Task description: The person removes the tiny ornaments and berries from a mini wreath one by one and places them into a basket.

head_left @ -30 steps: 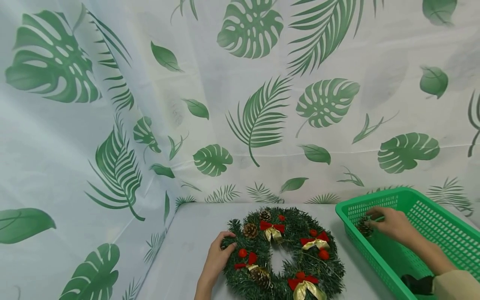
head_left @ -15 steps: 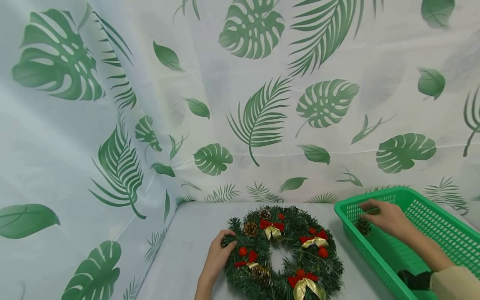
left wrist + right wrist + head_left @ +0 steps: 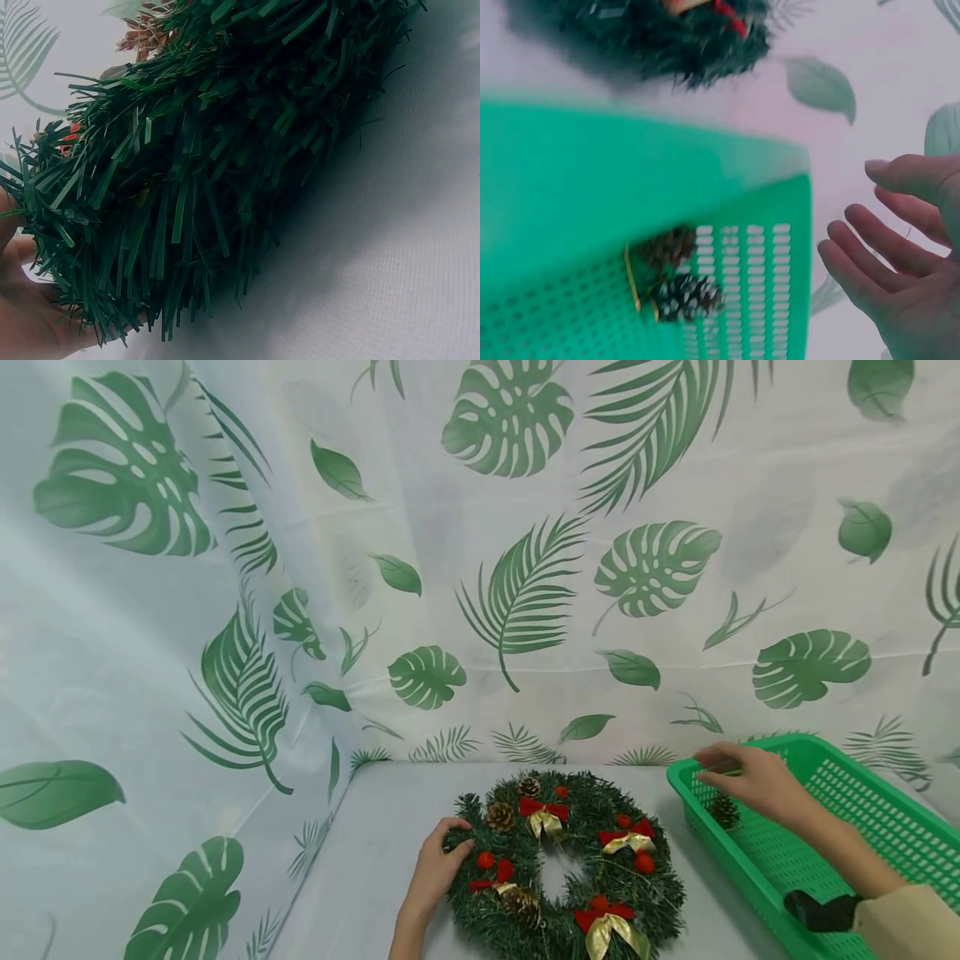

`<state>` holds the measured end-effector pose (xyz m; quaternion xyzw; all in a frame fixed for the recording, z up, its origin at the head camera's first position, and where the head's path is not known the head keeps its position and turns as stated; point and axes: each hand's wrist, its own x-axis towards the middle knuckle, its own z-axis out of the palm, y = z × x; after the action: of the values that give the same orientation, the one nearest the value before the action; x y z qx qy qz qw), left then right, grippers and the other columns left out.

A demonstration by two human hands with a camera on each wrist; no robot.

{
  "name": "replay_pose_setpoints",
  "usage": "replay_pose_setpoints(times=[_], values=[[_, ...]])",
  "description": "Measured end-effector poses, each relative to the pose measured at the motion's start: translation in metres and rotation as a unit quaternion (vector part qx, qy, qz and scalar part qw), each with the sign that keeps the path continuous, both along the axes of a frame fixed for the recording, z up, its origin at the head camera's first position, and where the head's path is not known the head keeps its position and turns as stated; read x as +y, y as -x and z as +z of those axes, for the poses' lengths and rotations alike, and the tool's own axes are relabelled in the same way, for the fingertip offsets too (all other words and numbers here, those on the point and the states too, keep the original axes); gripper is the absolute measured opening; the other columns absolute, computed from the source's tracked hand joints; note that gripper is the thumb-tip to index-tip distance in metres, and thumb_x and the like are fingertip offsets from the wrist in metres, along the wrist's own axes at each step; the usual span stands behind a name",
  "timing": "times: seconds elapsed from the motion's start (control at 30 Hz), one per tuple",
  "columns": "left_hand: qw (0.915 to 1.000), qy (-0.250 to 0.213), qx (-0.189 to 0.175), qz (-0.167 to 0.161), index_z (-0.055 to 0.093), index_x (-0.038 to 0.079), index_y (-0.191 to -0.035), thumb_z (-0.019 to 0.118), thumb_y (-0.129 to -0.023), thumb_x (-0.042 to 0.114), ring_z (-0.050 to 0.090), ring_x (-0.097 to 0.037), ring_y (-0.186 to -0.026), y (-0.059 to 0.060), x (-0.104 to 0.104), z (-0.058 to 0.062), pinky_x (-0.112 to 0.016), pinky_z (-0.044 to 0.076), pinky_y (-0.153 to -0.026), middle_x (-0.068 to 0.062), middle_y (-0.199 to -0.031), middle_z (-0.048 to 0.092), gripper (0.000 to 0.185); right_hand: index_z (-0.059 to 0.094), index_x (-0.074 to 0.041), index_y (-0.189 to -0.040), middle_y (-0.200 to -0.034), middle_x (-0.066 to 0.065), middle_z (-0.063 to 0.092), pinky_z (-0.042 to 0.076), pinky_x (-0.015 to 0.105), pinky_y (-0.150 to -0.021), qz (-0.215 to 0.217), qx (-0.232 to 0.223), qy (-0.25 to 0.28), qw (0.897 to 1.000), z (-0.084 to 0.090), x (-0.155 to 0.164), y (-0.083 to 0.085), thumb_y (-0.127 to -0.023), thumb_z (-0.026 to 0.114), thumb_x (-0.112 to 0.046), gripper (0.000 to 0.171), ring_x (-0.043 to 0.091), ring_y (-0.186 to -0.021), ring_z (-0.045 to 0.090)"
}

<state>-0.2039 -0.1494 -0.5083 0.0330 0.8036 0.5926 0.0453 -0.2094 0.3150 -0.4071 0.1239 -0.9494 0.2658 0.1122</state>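
The left hand (image 3: 435,872) grips the left rim of the Christmas wreath (image 3: 564,865), fingers curled into its needles; the wreath lies flat near the tabletop's (image 3: 375,852) front edge. The right hand (image 3: 750,781) hovers with relaxed, empty fingers over the far left corner of the green basket (image 3: 862,827), directly above the pinecones (image 3: 724,812) inside.

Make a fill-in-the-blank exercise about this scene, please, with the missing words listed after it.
1. The left hand holds the ____ by its edge.
2. The pine cones lie in the green ____.
3. The right hand is above the basket with its fingers ____.
4. The wreath carries red and ____ bows.

Missing words: wreath; basket; open; gold
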Motion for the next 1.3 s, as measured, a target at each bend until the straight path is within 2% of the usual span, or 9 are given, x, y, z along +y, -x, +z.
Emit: replay_pose_setpoints(times=[0.3, 0.4, 0.7, 0.97, 1.17, 1.3], values=[[0.9999, 0.008, 0.014, 0.003, 0.064, 0.012, -0.122, 0.067, -0.099, 0.019, 0.038, -0.045, -0.146, 0.001, 0.001, -0.003, -0.064, 0.042, -0.105, -0.018, -0.151, 0.052, 0.024, 0.071, -0.003, -0.119, -0.115, 0.019, 0.074, 0.055, 0.031, -0.073, 0.020, -0.019, 0.026, 0.999, 0.009, -0.034, 0.005, -0.098, 0.071, -0.019, 0.027, 0.037, -0.100, 0.072], [0.9998, 0.012, 0.017, 0.003, 0.064, 0.012, -0.121, 0.068, -0.099, 0.019, 0.039, -0.046, -0.146, 0.001, 0.002, -0.004, -0.065, 0.041, -0.106, -0.018, -0.151, 0.052, 0.023, 0.071, -0.002, -0.119, -0.115, 0.018, 0.073, 0.056, 0.030, -0.072, 0.030, -0.018, 0.036, 0.999, 0.008, -0.041, 0.008, -0.097, 0.072, -0.018, 0.027, 0.037, -0.100, 0.072], [0.9997, 0.014, 0.019, 0.007, 0.065, 0.012, -0.121, 0.068, -0.099, 0.018, 0.039, -0.046, -0.146, 0.001, 0.003, -0.003, -0.065, 0.042, -0.106, -0.018, -0.150, 0.053, 0.023, 0.071, -0.002, -0.117, -0.112, 0.017, 0.074, 0.059, 0.040, -0.074, 0.063, -0.013, 0.062, 0.996, 0.005, -0.070, 0.017, -0.095, 0.074, -0.015, 0.025, 0.036, -0.098, 0.073], [0.9999, 0.007, 0.004, 0.007, 0.065, 0.012, -0.122, 0.068, -0.099, 0.019, 0.038, -0.046, -0.147, -0.001, 0.001, -0.002, -0.064, 0.042, -0.105, -0.018, -0.151, 0.052, 0.024, 0.071, 0.000, -0.117, -0.112, 0.018, 0.074, 0.061, 0.039, -0.078, 0.090, -0.018, 0.086, 0.992, -0.002, -0.095, 0.025, -0.094, 0.074, -0.011, 0.025, 0.034, -0.097, 0.074], [0.9998, 0.015, 0.011, 0.003, 0.065, 0.013, -0.122, 0.067, -0.099, 0.020, 0.039, -0.046, -0.146, 0.000, -0.002, -0.003, -0.063, 0.044, -0.103, -0.018, -0.152, 0.051, 0.024, 0.071, -0.002, -0.117, -0.113, 0.017, 0.073, 0.060, 0.041, -0.079, 0.103, -0.015, 0.092, 0.990, -0.006, -0.109, 0.031, -0.095, 0.074, -0.011, 0.025, 0.032, -0.098, 0.074], [0.9998, 0.013, 0.014, 0.005, 0.065, 0.013, -0.121, 0.067, -0.099, 0.019, 0.039, -0.045, -0.146, 0.001, 0.000, -0.005, -0.063, 0.043, -0.104, -0.018, -0.151, 0.052, 0.023, 0.070, -0.001, -0.119, -0.114, 0.019, 0.073, 0.060, 0.042, -0.080, 0.106, -0.028, 0.100, 0.989, -0.008, -0.116, 0.034, -0.095, 0.073, -0.012, 0.026, 0.033, -0.099, 0.073]])
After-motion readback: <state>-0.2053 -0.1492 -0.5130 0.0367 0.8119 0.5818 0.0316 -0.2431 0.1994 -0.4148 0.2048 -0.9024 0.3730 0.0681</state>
